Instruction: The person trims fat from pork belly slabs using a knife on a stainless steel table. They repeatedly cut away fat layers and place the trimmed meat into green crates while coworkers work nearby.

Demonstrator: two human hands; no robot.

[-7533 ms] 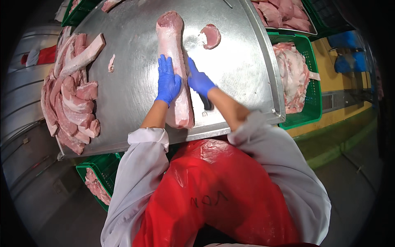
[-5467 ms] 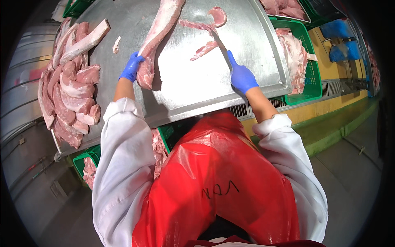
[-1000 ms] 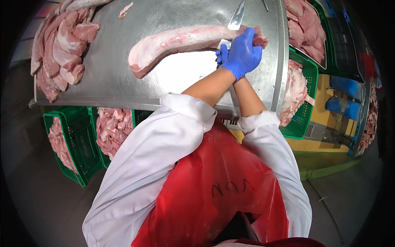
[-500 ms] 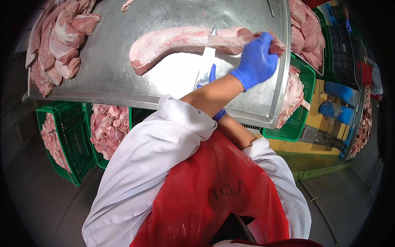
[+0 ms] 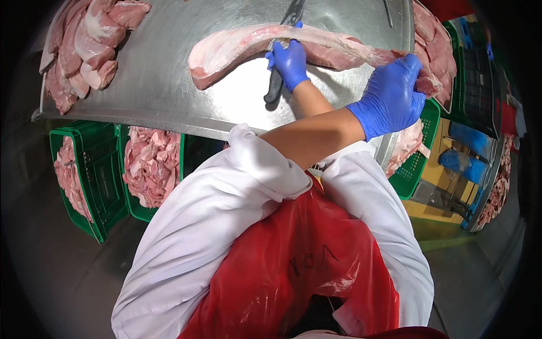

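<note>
Meat strip (image 5: 316, 48) lies long across the steel bench (image 5: 152, 79), now turned crosswise compared with some seconds ago. Left hand (image 5: 392, 96), crossed over to the right end, clenched on that end since half a second ago. Right hand (image 5: 289, 62), wrapped around the knife (image 5: 276, 85), now moved to the middle of the strip, blade at the meat. Looks like trimming along the length, end held tight.

Bare steel tabletop (image 5: 164, 85) open between heaped pink meat cuts (image 5: 84, 51), left, and long pink meat strip (image 5: 237, 48).
</note>
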